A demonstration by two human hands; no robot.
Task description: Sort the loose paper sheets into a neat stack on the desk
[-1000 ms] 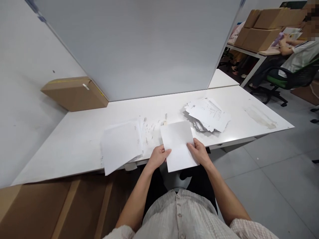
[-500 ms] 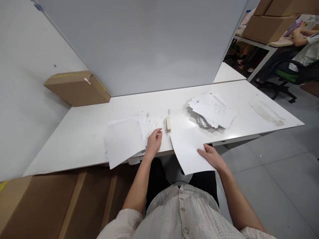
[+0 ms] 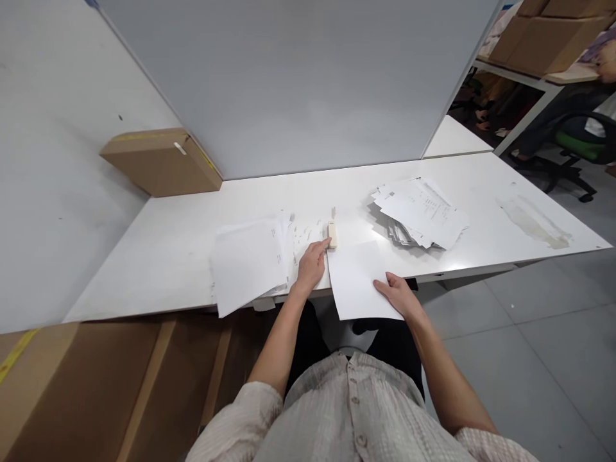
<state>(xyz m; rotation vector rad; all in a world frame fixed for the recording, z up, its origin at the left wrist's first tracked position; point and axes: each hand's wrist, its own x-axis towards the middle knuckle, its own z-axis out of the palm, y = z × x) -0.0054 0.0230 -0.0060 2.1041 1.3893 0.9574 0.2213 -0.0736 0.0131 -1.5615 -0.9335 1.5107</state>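
My right hand (image 3: pixel 397 295) pinches the right edge of a white sheet of paper (image 3: pixel 359 282), thumb on top. The sheet lies over the table's front edge, its far left corner close to a small cream block that looks like a stapler (image 3: pixel 332 235). With fingers stretched out, my left hand (image 3: pixel 312 264) reaches to the near end of this stapler; the fingertips touch it or nearly so. Left of that hand, a pile of white sheets (image 3: pixel 248 260) lies slightly over the table edge. Farther right sits an untidy stack of printed papers (image 3: pixel 418 208).
The white table (image 3: pixel 178 256) meets a tall grey panel (image 3: pixel 308 90) at the back. A flat cardboard box (image 3: pixel 161 163) leans at the back left. Large cardboard boxes (image 3: pixel 86 385) stand below at left. An office chair (image 3: pixel 577 151) and part of another person are at far right.
My left hand has moved right and forward to the stapler. My right hand has brought the sheet slightly left and farther onto the table. The camera view has shifted a little.
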